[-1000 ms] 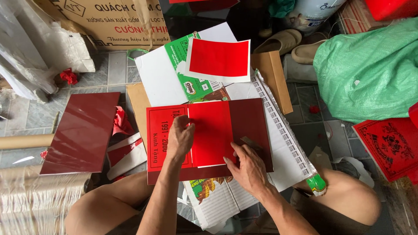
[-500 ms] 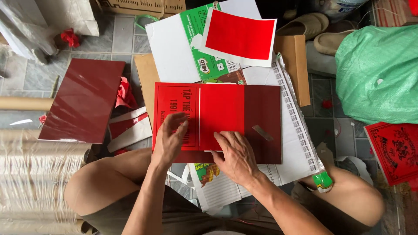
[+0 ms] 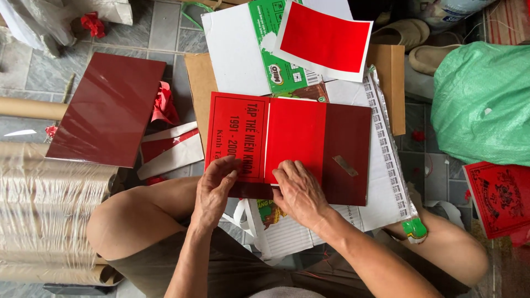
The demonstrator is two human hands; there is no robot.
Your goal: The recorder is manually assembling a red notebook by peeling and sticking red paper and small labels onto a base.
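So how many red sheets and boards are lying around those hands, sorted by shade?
Bright red: 4 – the printed label under the left hand, the plain sheet under the right hand, the white-edged sheet, the patterned sheet.
Dark red: 2 – the cover being worked on, the spare board.
Total: 6

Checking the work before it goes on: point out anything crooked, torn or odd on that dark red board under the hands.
A short strip of tape lies slanted on the dark red board, right of the plain red sheet. The left hand and right hand press the sheets' lower edges. Nothing looks torn.
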